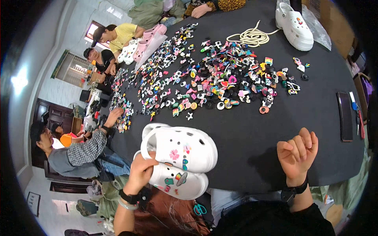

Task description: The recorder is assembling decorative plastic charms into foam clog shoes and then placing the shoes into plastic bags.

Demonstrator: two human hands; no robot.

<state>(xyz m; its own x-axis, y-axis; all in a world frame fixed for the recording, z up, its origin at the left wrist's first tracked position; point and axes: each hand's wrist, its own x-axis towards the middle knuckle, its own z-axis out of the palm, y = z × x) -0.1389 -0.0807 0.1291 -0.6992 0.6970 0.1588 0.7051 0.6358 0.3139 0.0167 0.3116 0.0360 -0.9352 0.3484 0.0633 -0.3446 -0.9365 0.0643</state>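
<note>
Black cloth covers the wide table (244, 149), with other people (84, 157) along its left side. In the head view, the left hand (142, 171) grasps two decorated white clogs (179, 160) at the near edge. The right hand (298, 155) is raised, fingers loosely curled; I cannot tell whether they pinch anything. Heaped charms (224, 84) lie between the clogs and a coiled cord (252, 38). Another white clog (295, 29) stands far right; a dark flat case (345, 118) lies nearer.
</note>
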